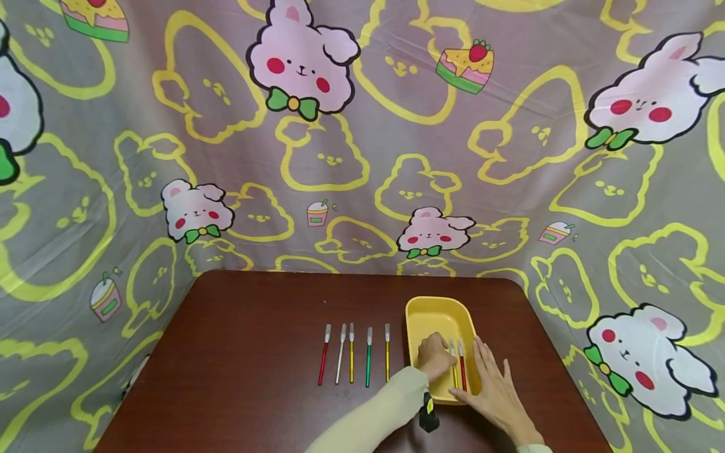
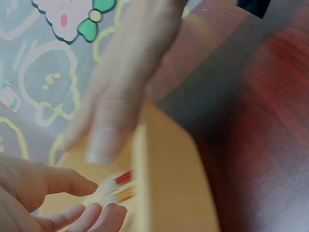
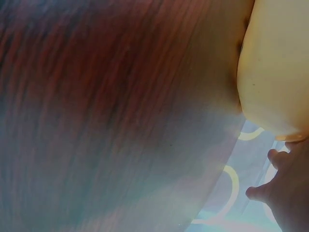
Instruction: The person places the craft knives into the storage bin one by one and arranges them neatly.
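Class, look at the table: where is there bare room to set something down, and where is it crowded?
Bare: the table left of the pen row, and the strip behind the yellow tray. Crowded: the tray's near end, where left hand, right hand and two pens meet.

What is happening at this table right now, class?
A person works at a brown table with both hands at a yellow tray. The left hand is inside the tray, next to a yellow pen and a red pen lying there. The right hand rests flat on the tray's right edge. Five more pens lie in a row left of the tray.
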Available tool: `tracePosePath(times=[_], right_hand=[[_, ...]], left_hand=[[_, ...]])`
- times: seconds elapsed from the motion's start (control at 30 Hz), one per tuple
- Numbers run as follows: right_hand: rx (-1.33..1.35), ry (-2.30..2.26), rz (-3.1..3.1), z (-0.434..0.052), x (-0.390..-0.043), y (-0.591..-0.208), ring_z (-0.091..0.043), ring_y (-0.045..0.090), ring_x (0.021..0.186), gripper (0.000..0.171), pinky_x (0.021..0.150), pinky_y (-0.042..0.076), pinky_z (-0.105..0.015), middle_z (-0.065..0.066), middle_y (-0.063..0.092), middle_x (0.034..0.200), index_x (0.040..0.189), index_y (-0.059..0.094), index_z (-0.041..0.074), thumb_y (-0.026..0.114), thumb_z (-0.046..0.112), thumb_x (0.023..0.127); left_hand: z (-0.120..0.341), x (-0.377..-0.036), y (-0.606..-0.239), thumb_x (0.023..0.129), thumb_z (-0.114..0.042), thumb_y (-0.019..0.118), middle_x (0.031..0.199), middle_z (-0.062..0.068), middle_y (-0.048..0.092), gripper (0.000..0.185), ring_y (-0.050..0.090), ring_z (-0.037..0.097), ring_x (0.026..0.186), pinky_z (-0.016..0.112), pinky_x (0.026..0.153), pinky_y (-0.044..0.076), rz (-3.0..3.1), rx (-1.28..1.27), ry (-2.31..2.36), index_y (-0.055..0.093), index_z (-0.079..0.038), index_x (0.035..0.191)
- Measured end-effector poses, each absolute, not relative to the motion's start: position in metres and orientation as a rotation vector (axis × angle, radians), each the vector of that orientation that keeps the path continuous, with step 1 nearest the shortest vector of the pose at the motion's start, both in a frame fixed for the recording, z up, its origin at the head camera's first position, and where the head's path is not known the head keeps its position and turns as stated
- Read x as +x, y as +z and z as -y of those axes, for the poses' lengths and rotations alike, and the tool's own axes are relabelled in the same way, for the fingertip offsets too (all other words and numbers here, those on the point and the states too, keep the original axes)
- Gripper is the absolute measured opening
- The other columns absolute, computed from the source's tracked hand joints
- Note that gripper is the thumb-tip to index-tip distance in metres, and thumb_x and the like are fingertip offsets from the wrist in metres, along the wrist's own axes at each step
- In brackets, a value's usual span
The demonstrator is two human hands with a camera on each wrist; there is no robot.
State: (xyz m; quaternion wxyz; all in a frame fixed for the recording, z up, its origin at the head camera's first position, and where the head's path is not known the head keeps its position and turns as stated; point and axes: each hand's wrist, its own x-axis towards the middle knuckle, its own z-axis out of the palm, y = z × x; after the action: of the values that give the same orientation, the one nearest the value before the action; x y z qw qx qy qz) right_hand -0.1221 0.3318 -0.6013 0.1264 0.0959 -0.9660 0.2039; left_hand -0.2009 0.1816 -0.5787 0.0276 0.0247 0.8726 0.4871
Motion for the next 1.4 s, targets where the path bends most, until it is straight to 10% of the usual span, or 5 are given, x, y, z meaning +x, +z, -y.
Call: tracePosePath(times=[0.23, 0.77, 1.17, 1.4], right_hand=[[0.286, 0.618, 2.801, -0.332, -0.122, -0.599, -0.041, 0.026, 0.155, 0.115, 0.112, 0.019, -0.080, -0.022, 0.026, 0.171, 0.164, 0.026, -0.003, 0.081, 0.057, 0.083], [0.303, 0.592, 2.782, -0.334, -0.122, -0.599, -0.045, 0.030, 0.152, 0.117, 0.114, 0.017, -0.078, -0.023, 0.027, 0.169, 0.163, 0.027, -0.005, 0.082, 0.057, 0.081], [0.287, 0.617, 2.799, -0.332, -0.121, -0.602, -0.047, 0.030, 0.152, 0.118, 0.113, 0.017, -0.079, -0.022, 0.025, 0.171, 0.164, 0.026, -0.003, 0.083, 0.057, 0.081], [0.295, 0.614, 2.781, -0.330, -0.121, -0.603, -0.044, 0.028, 0.153, 0.117, 0.114, 0.016, -0.079, -0.023, 0.026, 0.170, 0.164, 0.026, -0.004, 0.082, 0.057, 0.081]], left_hand=[[-0.161, -0.197, -0.543, 0.079, 0.005, 0.086, 0.055, 0.000, 0.060, 0.023, 0.057, 0.011, 0.042, 0.023, 0.043, 0.046, -2.550, 0.112, 1.635, 0.071, -0.002, 0.095], [-0.106, -0.193, -0.513, 0.080, 0.012, 0.072, 0.070, 0.001, 0.066, 0.023, 0.063, 0.012, 0.050, 0.023, 0.048, 0.051, -2.416, 0.187, 1.863, 0.071, 0.001, 0.100], [-0.064, -0.197, -0.519, 0.079, 0.013, 0.071, 0.074, 0.009, 0.069, 0.023, 0.072, 0.039, 0.062, 0.030, 0.052, 0.059, -2.409, 0.138, 1.960, 0.071, 0.007, 0.100], [-0.031, -0.199, -0.526, 0.077, 0.008, 0.074, 0.075, 0.006, 0.071, 0.023, 0.065, 0.014, 0.057, 0.024, 0.054, 0.050, -2.642, 0.145, 1.820, 0.072, 0.003, 0.100]])
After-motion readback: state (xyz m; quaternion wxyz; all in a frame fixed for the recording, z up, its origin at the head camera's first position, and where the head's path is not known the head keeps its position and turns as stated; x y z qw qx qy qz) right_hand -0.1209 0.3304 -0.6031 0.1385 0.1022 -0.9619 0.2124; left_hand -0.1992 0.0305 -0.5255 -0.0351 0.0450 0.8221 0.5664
